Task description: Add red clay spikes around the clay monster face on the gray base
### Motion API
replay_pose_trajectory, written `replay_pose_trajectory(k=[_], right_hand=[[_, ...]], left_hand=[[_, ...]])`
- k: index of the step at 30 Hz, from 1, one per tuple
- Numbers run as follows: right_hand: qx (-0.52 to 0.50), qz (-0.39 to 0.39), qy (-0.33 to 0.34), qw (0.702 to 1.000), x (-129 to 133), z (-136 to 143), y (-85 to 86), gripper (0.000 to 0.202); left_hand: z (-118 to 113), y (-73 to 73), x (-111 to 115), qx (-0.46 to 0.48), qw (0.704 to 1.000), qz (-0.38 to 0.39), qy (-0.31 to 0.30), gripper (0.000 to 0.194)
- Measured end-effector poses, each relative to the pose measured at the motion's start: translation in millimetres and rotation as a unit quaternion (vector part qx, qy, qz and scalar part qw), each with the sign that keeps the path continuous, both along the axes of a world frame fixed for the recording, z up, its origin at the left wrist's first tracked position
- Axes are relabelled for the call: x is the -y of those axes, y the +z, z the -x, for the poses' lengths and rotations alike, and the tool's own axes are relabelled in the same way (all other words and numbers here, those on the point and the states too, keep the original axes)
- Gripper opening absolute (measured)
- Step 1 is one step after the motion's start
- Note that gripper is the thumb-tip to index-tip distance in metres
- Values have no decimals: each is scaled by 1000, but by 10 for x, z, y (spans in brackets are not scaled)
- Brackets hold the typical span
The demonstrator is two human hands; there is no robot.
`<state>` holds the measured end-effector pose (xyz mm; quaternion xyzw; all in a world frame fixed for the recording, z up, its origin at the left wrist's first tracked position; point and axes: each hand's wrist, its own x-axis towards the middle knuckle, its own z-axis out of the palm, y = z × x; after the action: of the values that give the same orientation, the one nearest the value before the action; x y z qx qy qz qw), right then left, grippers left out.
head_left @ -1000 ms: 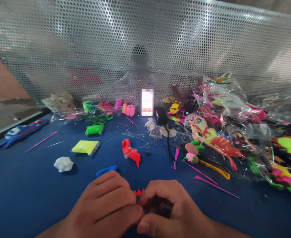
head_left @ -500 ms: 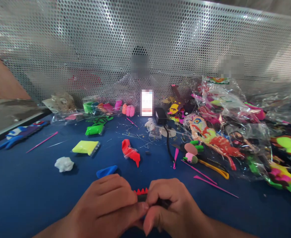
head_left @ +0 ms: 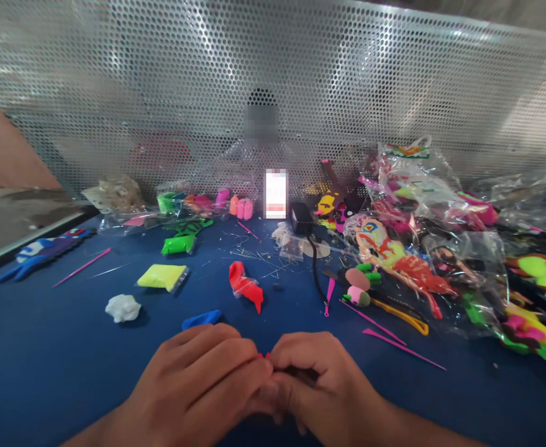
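Observation:
Fingertips of my left hand [head_left: 202, 379] and my right hand [head_left: 323, 379] meet close to the table's near edge, both closed around a small clay piece with red spikes [head_left: 264, 356]. Only a few red tips show between the hands; its dark body is covered by fingers. Just beyond my left hand lies a piece of blue clay [head_left: 201, 320]. Farther out are a red clay lump in clear wrap [head_left: 246, 287], a white clay lump [head_left: 123, 308] and a yellow clay packet [head_left: 162, 277].
Pink modelling tools [head_left: 403, 349] and yellow tweezers [head_left: 405, 316] lie to the right, below heaped plastic bags with clay figures [head_left: 398, 254]. A black adapter [head_left: 302, 217] with its cable stands mid-table. Behind rises a perforated metal panel [head_left: 184, 74]; a blue clay figure [head_left: 49, 251] lies far left.
My fingers have closed in tighter, and my right thumb has moved up against the left fingertips. Less of the red spikes shows, and the dark part is now covered.

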<state>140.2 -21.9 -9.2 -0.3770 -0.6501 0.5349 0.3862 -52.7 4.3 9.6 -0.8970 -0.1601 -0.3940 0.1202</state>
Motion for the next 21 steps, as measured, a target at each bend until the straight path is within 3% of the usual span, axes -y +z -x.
replay_pose_trajectory(k=[7, 14, 18, 21], right_hand=[[-103, 93, -51, 989, -49, -22, -5, 21], [-225, 190, -46, 954, -72, 25, -96, 28], [-223, 191, -50, 955, -51, 34, -77, 35], [-229, 193, -31, 954, -55, 21, -58, 28]], left_hand=[[-21, -73, -2, -6, 995, 87, 40, 25], [-89, 4, 53, 27, 954, 298, -7, 19], [-101, -3, 44, 83, 956, 282, 5, 17], [-92, -23, 18, 97, 952, 290, 27, 17]])
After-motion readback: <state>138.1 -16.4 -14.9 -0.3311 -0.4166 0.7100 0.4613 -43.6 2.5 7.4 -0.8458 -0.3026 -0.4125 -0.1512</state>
